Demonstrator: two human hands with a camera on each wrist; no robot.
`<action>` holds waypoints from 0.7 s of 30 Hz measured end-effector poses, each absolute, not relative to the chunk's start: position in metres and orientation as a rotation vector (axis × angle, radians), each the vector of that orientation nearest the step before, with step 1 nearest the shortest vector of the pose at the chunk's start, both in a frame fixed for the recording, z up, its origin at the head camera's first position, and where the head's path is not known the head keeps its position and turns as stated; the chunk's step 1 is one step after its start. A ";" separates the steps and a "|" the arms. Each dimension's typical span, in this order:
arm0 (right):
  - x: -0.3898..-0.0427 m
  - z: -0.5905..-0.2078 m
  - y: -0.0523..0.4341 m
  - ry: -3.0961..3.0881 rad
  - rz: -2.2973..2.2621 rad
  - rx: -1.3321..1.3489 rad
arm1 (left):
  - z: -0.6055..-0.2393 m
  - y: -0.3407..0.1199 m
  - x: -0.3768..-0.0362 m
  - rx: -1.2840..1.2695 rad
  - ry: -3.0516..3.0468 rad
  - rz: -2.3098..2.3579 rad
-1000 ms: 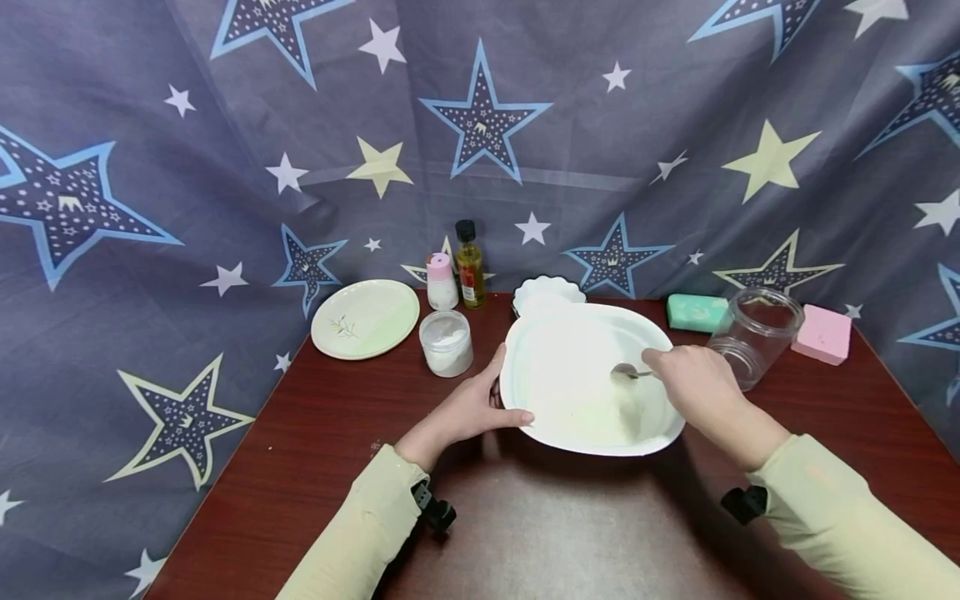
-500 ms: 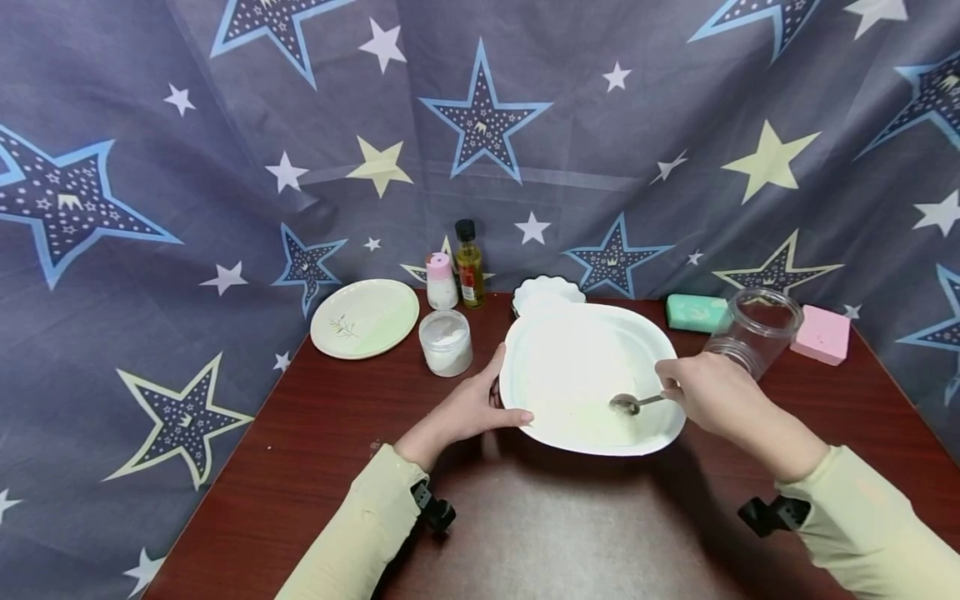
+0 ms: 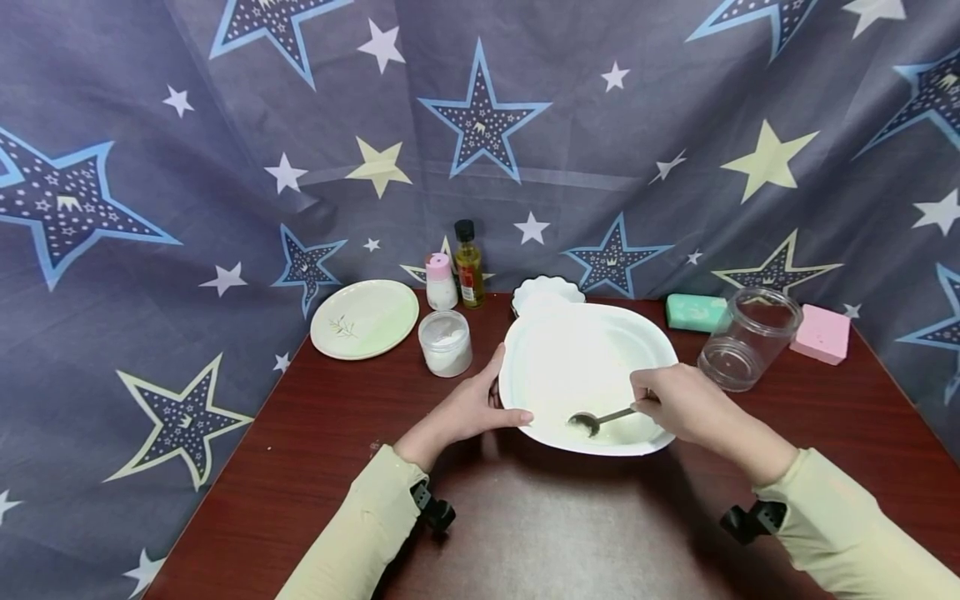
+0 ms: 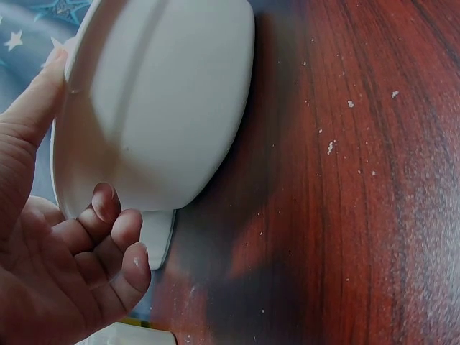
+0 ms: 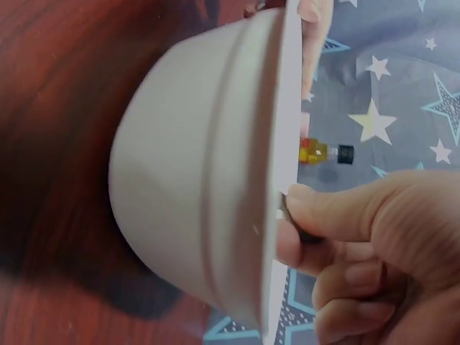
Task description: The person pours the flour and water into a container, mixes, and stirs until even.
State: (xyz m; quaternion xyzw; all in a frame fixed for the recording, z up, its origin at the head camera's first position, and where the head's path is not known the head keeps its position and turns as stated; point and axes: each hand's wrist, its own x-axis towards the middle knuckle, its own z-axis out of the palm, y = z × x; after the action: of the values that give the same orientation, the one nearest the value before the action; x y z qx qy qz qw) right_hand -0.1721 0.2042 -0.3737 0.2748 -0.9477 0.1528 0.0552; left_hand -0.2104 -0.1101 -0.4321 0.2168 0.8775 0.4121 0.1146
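A large white bowl [image 3: 525, 350] stands on the dark red table [image 3: 315, 467]. My left hand [image 3: 468, 408] grips its left rim, thumb over the edge; the left wrist view shows the bowl's outer wall [image 4: 165, 100] with my fingers [image 4: 108, 237] curled beneath it. My right hand [image 3: 675, 407] pinches the handle of a metal spoon [image 3: 592, 419] whose bowl lies low in the near part of the white bowl, in a pale mixture. In the right wrist view my fingers [image 5: 338, 223] hold the spoon handle at the bowl's rim [image 5: 284, 144].
At the back stand a pale green plate [image 3: 365, 317], a lidded tub of white powder [image 3: 446, 342], a pink-capped shaker [image 3: 441, 282], an oil bottle [image 3: 469, 264] and a small white dish [image 3: 547, 292]. To the right lie a clear jar [image 3: 746, 337] on its side, a green block [image 3: 697, 312] and a pink block [image 3: 823, 333].
My right hand has swept the spoon from the bowl's right side down and leftward to its near part. The left hand has stayed on the rim.
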 end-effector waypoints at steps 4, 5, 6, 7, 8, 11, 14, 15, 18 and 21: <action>-0.172 -0.381 0.192 -2.851 0.488 0.802 | -0.433 -0.110 -0.211 0.638 2.572 1.215; -0.172 -0.384 0.189 -2.844 0.493 0.794 | -0.433 -0.110 -0.211 0.639 2.571 1.220; -0.172 -0.385 0.186 -2.841 0.494 0.782 | -0.433 -0.111 -0.211 0.640 2.572 1.220; -0.173 -0.387 0.184 -2.841 0.497 0.770 | -0.434 -0.111 -0.211 0.642 2.574 1.219; -0.173 -0.389 0.181 -2.836 0.496 0.762 | -0.434 -0.111 -0.211 0.644 2.576 1.219; -0.175 -0.394 0.175 -2.811 0.485 0.736 | -0.434 -0.111 -0.210 0.649 2.578 1.220; -0.178 -0.398 0.169 -2.773 0.479 0.710 | -0.434 -0.111 -0.210 0.647 2.579 1.219; -0.179 -0.400 0.168 -2.764 0.480 0.702 | -0.434 -0.111 -0.210 0.645 2.581 1.218; -0.182 -0.403 0.163 -2.747 0.488 0.674 | -0.434 -0.111 -0.210 0.645 2.579 1.220; -0.185 -0.405 0.159 -2.750 0.488 0.636 | -0.435 -0.111 -0.210 0.650 2.579 1.221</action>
State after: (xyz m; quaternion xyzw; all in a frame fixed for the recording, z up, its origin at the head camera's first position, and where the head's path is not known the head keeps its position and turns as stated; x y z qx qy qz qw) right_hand -0.1853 0.1595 -0.4053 0.2199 -0.9508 0.1687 0.1383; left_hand -0.2105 -0.1112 -0.4347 0.2208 0.8762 0.4148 0.1071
